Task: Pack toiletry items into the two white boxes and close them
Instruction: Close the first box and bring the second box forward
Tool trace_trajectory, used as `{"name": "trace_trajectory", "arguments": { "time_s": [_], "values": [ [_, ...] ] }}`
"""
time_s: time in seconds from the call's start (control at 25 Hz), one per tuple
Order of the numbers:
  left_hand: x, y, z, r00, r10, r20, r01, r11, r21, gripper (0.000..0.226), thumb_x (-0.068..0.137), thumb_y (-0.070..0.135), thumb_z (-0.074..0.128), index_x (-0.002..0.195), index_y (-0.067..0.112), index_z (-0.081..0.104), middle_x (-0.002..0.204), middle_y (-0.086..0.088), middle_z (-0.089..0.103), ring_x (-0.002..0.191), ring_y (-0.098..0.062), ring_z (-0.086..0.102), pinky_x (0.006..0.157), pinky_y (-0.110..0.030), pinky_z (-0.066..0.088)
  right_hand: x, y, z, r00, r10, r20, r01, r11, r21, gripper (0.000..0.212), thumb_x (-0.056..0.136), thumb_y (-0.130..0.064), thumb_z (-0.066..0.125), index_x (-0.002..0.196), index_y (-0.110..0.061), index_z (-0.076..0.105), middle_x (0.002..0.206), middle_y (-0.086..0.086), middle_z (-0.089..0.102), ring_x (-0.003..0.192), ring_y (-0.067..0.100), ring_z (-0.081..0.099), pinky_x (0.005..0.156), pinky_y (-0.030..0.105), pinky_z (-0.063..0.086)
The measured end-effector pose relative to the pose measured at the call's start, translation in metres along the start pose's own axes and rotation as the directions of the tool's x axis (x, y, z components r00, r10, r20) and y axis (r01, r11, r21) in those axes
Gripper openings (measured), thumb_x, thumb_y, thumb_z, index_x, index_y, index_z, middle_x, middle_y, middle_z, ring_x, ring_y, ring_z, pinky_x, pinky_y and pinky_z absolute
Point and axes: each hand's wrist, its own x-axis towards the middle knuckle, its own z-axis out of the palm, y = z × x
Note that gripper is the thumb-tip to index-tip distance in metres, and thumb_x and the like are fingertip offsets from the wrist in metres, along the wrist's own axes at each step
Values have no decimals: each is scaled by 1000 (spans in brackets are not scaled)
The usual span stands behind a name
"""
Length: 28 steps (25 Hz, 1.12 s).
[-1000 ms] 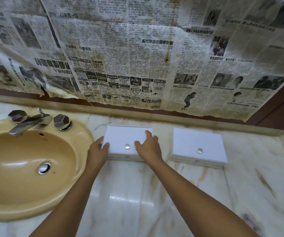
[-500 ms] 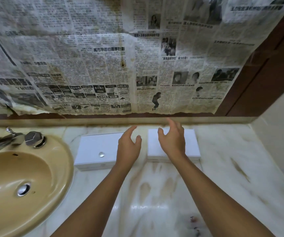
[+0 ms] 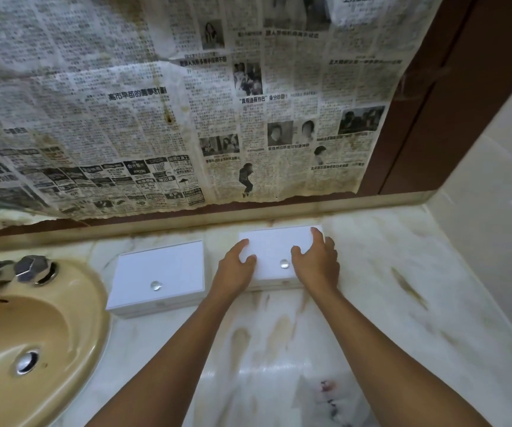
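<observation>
While both lids look down, the left hand (image 3: 237, 269) and right hand (image 3: 318, 262) rest spread-fingered on the right box (image 3: 274, 251) by the counter's (image 3: 402, 318) back edge; next likely lifting its lid.

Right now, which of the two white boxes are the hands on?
Start at the tan sink on the marble counter. Two shut white boxes lie to its right. The hands are on the far box, nearer the corner, not the near box beside the sink.
</observation>
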Motion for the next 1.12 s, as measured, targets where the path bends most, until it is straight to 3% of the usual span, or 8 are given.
{"name": "trace_trajectory", "arguments": {
  "time_s": [0.08,0.2,0.28,0.4,0.56,0.68,0.96,1.12],
  "values": [
    [-8,-3,-5,1000,-16,0,16,1000,-11,46,99,26,49,146,26,43,139,-9,53,106,-18,53,92,-26,38,-9,-4,-2,1000,13,16,-13,1000,28,60,92,-35,53,146,-22,31,144,12,37,127,32,42,102,42,37],
    [-36,-12,-18,1000,-14,-17,13,999,-47,45,98,27,50,144,28,46,140,-10,52,122,-26,52,105,-38,42,-38,-9,-10,998,-19,52,16,998,67,61,91,-35,53,147,-23,30,145,10,37,128,31,42,104,42,38],
    [-63,-21,-28,999,13,-36,-15,998,-68,44,98,28,51,142,29,47,145,-4,48,129,-24,48,109,-41,39,-65,-10,-18,997,-62,54,57,994,97,61,91,-36,54,147,-24,31,146,8,35,130,29,41,105,43,38],
    [-111,-42,-43,997,31,-65,-39,992,-117,42,97,30,53,139,34,50,148,5,45,128,-18,47,108,-38,39,-113,-8,-27,990,-110,83,98,986,135,61,90,-37,55,146,-26,33,148,5,34,133,27,39,107,44,37],
    [-176,-78,-59,994,-29,-102,7,977,-212,37,97,28,54,132,40,54,139,11,49,115,-10,46,94,-28,39,-175,-6,-20,979,-146,143,126,982,139,59,90,-38,56,145,-29,34,147,1,34,133,23,38,107,43,37],
    [-202,-99,-66,991,-52,-127,21,972,-236,35,97,28,53,129,42,55,133,16,49,114,-8,45,93,-27,37,-204,-4,-8,974,-151,171,125,980,153,58,90,-39,57,144,-31,36,147,-2,34,133,20,39,106,39,38],
    [-228,-151,-91,973,-149,-175,98,958,-271,35,98,27,53,130,40,55,143,7,50,115,-5,43,94,-25,37,-251,-5,34,941,-191,279,144,973,180,56,91,-36,57,143,-31,36,149,-3,31,134,17,38,101,31,37],
    [-237,-173,-97,967,-185,-174,137,958,-253,36,98,26,52,132,38,54,142,5,50,125,-13,46,95,-25,35,-264,-4,51,929,-203,311,153,972,177,55,92,-33,57,143,-28,37,149,-3,32,133,16,38,97,27,36]
  ]
}}
